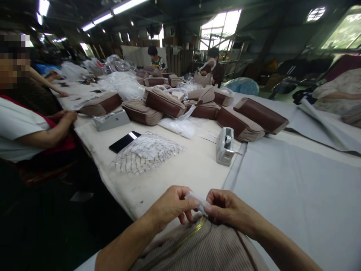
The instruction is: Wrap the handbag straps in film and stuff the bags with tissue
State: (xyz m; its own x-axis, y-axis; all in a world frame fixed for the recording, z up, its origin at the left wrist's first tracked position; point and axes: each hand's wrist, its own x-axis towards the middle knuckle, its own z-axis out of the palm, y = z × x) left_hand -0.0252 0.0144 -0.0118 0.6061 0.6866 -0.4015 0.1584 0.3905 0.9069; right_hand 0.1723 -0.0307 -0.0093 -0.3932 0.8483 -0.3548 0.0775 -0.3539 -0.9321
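The left hand (170, 207) and right hand (225, 209) each pinch an end of a white strip (197, 198) just above the bag (203, 248), at its zipper (191, 233), seemingly to hold it taut. A tape dispenser (225, 146) stands well beyond the bag.

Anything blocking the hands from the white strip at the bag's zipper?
Nothing visible. The left hand and right hand both pinch the white strip, just above the zipper of the beige bag. The tape dispenser stands farther up the table, apart.
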